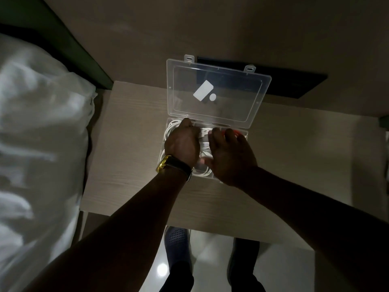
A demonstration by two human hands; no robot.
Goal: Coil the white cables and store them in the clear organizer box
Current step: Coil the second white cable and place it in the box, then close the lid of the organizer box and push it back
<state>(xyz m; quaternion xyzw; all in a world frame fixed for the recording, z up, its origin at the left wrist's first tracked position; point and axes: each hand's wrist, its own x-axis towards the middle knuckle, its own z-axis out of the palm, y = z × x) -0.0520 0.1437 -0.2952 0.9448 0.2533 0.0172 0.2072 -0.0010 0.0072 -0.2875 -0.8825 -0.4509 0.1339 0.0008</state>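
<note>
Two hands work inside a clear plastic organizer box [242,131], its glossy rectangular lid [216,91] standing open on a pale wood-grain table [130,165]. Smooth white cables [171,126] lie in round loops in its compartments. The left hand [182,144], watch [168,164] at the wrist, presses knuckles-up onto them, fingers curled together. The right hand [229,152] lies flat, fingers slightly spread.

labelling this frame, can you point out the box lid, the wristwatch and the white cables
box lid [237,106]: head view, on the bare clear panel of the open lid.
wristwatch [163,165]: head view, on the gold case at the left wrist.
white cables [169,128]: head view, on the coil in the box's far-left corner.
</note>
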